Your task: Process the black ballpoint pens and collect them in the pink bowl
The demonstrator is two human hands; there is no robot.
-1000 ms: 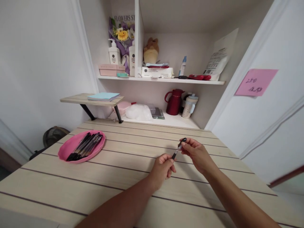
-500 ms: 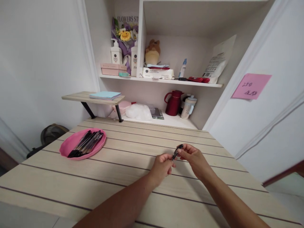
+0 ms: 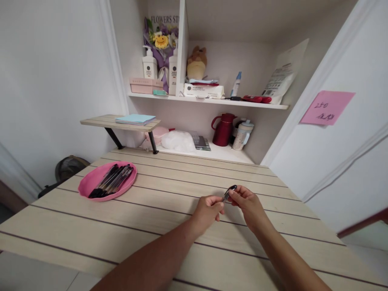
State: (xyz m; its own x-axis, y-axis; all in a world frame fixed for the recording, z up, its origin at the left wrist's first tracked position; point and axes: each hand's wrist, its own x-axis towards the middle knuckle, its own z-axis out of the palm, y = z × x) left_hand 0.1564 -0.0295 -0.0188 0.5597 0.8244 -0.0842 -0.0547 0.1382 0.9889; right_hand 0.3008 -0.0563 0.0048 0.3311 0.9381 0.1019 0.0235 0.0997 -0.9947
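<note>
Both hands meet over the middle of the wooden table [image 3: 127, 226] and share one black pen [image 3: 228, 193]. My left hand [image 3: 207, 211] is closed round the pen's lower end. My right hand [image 3: 247, 204] pinches the upper end between thumb and fingertips. The pen tilts up to the right, a little above the tabletop. At the table's left, a pink plate [image 3: 91, 184] holds several more black pens [image 3: 112, 181].
A small riser shelf [image 3: 100, 122] with a light blue notebook [image 3: 135, 119] stands at the back left. The wall niche behind holds a red jug [image 3: 223, 129], a cup, bottles, a plush toy and flowers. A pink sticky note [image 3: 326, 107] hangs on the right door.
My hands have drawn closer together along the pen, so less of it shows between them. They also dropped slightly toward the table.
</note>
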